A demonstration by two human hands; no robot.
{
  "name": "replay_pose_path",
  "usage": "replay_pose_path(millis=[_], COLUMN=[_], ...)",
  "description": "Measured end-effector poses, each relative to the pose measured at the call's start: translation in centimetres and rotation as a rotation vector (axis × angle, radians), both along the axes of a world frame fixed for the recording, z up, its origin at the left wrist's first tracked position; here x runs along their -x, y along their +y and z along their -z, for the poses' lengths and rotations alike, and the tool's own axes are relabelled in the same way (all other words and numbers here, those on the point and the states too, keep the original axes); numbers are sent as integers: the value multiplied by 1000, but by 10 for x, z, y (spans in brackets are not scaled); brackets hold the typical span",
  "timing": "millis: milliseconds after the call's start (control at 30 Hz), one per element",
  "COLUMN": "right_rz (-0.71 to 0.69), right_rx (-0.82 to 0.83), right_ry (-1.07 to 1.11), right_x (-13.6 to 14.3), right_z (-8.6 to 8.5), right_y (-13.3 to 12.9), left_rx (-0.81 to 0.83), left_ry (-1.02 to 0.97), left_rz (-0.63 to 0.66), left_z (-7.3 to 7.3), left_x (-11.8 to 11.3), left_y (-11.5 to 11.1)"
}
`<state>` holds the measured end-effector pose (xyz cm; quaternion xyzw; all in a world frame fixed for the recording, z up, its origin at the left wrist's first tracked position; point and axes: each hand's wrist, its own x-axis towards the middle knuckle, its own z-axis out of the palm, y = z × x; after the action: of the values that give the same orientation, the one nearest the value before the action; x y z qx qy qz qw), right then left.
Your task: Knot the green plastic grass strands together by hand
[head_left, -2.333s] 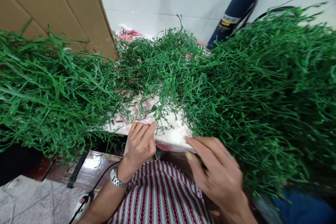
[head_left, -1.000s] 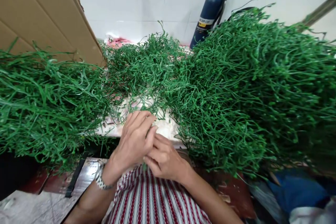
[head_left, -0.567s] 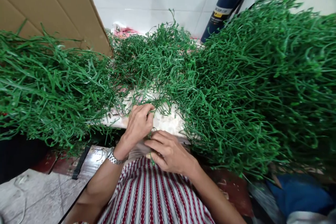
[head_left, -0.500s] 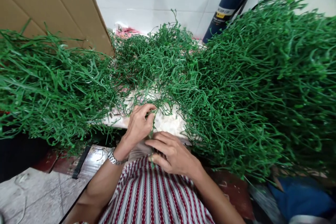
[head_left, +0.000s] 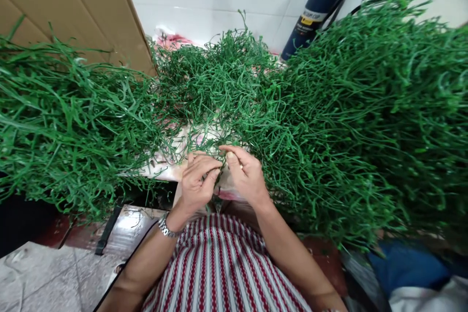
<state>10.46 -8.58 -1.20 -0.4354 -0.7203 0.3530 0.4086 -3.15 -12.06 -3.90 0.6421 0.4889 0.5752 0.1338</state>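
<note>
While near many stems (head_left: 340,126), two hands (head_left: 199,184) (head_left: 247,175)

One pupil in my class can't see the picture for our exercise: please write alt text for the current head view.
A person's bare left hand and bare right hand hold thin green plant stems between their fingers at the edge of a white, pink-blotched tabletop. Tangled green heaps lie left, right and beyond; a dark blue cylindrical bottle is behind.

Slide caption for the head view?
Left hand and right hand pinch a green sprig amid heaped green stems, blue flask behind.
</note>
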Motion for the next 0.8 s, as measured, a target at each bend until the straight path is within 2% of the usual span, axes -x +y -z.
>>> replay_pose_path(millis=[167,367,500,567,600,667,733,800], right_rz=[122,157,195,209,203,174,136,98], right_rx=[-19,50,41,10,-10,-58,-100,-127], right_ry=[148,278,380,398,385,324,243,194], right_x=[3,6,8,10,10,11,12,12], right_z=[3,3,3,3,3,3,3,3], right_y=[-5,-5,-6,-7,-8,-8,-7,-5], left_rx=[96,159,97,78,85,82,8,-58], left_ry=[-417,-663,-747,-670,-563,-233,135,378], left_rz=[-62,-30,-62,-93,-111,-174,-252,-239], left_z=[0,0,3,-1,-5,-15,-28,-37], left_x=[2,1,0,1,2,4,5,5], left_y=[3,7,10,10,8,3,-2,-6])
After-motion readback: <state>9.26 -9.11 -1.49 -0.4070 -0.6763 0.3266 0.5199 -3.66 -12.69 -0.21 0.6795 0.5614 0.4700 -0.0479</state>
